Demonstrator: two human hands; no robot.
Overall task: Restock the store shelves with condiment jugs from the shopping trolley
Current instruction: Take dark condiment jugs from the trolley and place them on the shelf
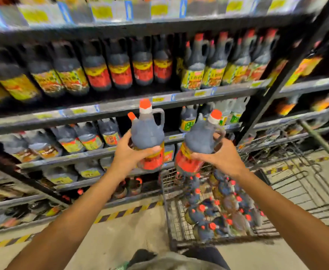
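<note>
Dark plastic jugs are being held up before the shelves (120,109): left hand (132,151) wrapping one jug (148,137), right hand (218,154) wrapping another (196,145). Likely heavy, slick; the handle loop is offering a firmer hold.

Two dark red-capped jugs (147,133) (198,141) held before shelves (120,108), trolley (171,211) below

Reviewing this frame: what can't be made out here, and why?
- Label text on the jug in the left hand and the jug in the right hand: motion blur in the head view, fingers across the labels.
- Shelf price tags: blurred, too small.
- How many jugs are left in the trolley: piled and overlapping.
- Top shelf stock: cut off by the upper edge.
</note>
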